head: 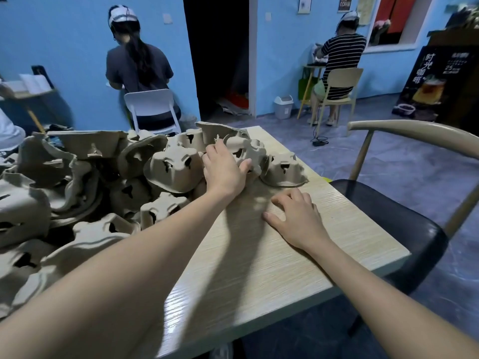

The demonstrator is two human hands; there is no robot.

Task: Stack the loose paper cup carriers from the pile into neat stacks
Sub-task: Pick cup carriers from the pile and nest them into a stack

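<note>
The left hand grips a pulp cup carrier at the pile; the right hand rests open, fingers relaxed, on the wooden table.

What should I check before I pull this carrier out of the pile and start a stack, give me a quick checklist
1. Left hand has hold of a carrier: ok, thumb and fingers are on it at the pile's far right edge.
2. Grip covers one carrier only: cannot tell, the pieces overlap there.
3. Right hand free to help: ok, it rests on the table holding nothing.
4. Bare table space for a stack: ok, the wood in front of the right hand is bare.
5. Neighbouring carrier clear of the pull: not ok, it sits right against the gripped one.
6. Pile steady: cannot tell, it is loosely heaped.
</note>
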